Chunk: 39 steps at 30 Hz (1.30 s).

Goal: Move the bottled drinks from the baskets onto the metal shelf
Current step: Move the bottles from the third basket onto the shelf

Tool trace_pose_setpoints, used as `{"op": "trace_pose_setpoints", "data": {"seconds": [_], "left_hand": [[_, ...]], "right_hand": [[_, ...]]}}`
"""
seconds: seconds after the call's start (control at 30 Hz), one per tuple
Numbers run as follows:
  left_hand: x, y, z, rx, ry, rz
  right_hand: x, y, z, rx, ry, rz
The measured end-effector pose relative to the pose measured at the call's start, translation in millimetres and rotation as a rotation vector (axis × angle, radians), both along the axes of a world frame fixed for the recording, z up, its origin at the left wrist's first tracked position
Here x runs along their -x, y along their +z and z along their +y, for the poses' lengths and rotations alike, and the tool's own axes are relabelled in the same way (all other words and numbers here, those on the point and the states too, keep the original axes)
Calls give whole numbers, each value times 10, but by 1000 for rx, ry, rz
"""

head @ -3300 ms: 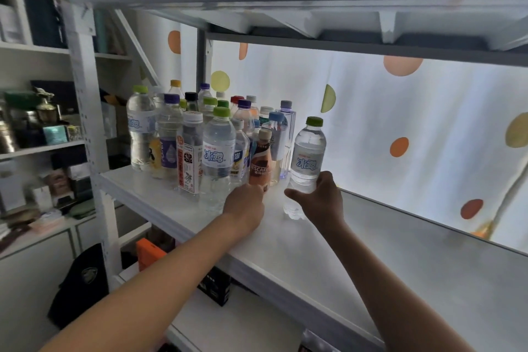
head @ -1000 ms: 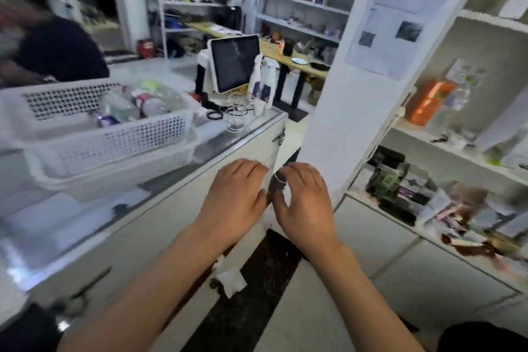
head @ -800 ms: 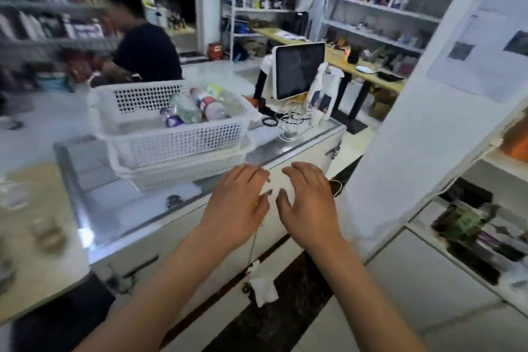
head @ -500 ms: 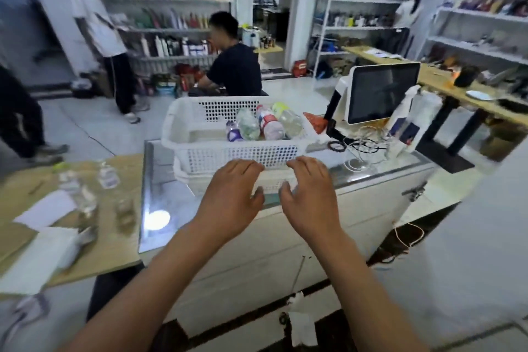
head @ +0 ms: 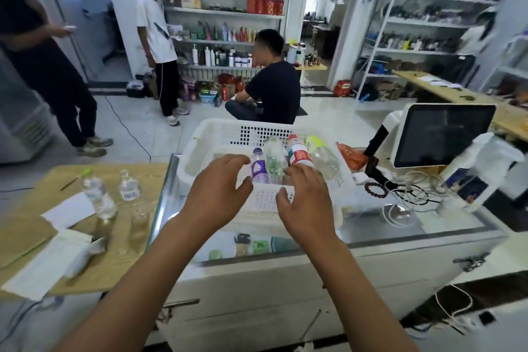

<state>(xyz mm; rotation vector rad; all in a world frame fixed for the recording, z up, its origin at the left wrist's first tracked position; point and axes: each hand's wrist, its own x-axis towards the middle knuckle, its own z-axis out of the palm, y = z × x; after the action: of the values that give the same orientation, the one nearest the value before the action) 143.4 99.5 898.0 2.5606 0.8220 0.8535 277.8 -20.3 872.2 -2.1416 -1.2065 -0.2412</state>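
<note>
Both hands have swung from the shelf to the white basket point(head: 200, 148) on the glass counter point(head: 400, 226). Left hand point(head: 220, 194) and right hand point(head: 307, 197) hover empty, fingers spread. Next comes grasping the bottles point(head: 285, 156) lying inside.

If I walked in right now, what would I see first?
Probably the two bare hands reaching out in the middle, the left hand and the right hand, both open and holding nothing. Just past them a white basket sits on the glass counter with a few bottles lying inside. On the right stands a dark screen.
</note>
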Motion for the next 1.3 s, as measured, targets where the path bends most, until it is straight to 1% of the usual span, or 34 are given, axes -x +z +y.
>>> {"op": "trace_pose_setpoints", "data": {"seconds": [0.13, 0.23, 0.3, 0.37, 0.47, 0.6, 0.67, 0.73, 0.77, 0.8, 0.87, 0.9, 0.97, 1.07, 1.13, 1.3], "left_hand": [[-217, -37, 482, 73, 12, -1], [-394, -105, 798, 136, 12, 7], [-522, -152, 995, 166, 7, 41], [-654, -202, 1172, 193, -2, 78], [-845, -268, 1355, 276, 13, 157], [-1158, -391, 1500, 428, 35, 343], [-1270, -451, 1539, 489, 55, 354], [-1363, -501, 1615, 533, 98, 323], [-1384, -520, 1654, 597, 114, 323], [-1407, -534, 1672, 705, 120, 345], [-1482, -562, 1640, 967, 101, 456], [-1512, -587, 1605, 1066, 77, 527], [-1557, -657, 1558, 1198, 39, 612], [-1584, -741, 1571, 1359, 21, 624], [-1577, -781, 1606, 1464, 19, 574], [-1602, -875, 1564, 1608, 30, 530]], "right_hand": [[-271, 13, 459, 25, -19, 8], [-488, -4, 809, 78, -38, 77], [-640, -22, 1027, 96, -47, 140], [-792, -53, 1219, 114, -57, 165], [-989, -111, 1452, 243, -103, 152], [-1172, -206, 1705, 413, -140, 104], [-1232, -217, 1800, 478, -136, 78], [-1283, -228, 1874, 518, -140, 63], [-1281, -229, 1907, 549, -141, 54], [-1281, -232, 1934, 582, -138, 44], [-1314, -237, 1987, 649, -122, 12], [-1327, -237, 2012, 683, -116, 0], [-1352, -226, 2058, 740, -104, -25], [-1395, -233, 2082, 756, -72, -31], [-1439, -244, 2087, 722, -58, 46], [-1546, -235, 2076, 570, -65, 357]]}}
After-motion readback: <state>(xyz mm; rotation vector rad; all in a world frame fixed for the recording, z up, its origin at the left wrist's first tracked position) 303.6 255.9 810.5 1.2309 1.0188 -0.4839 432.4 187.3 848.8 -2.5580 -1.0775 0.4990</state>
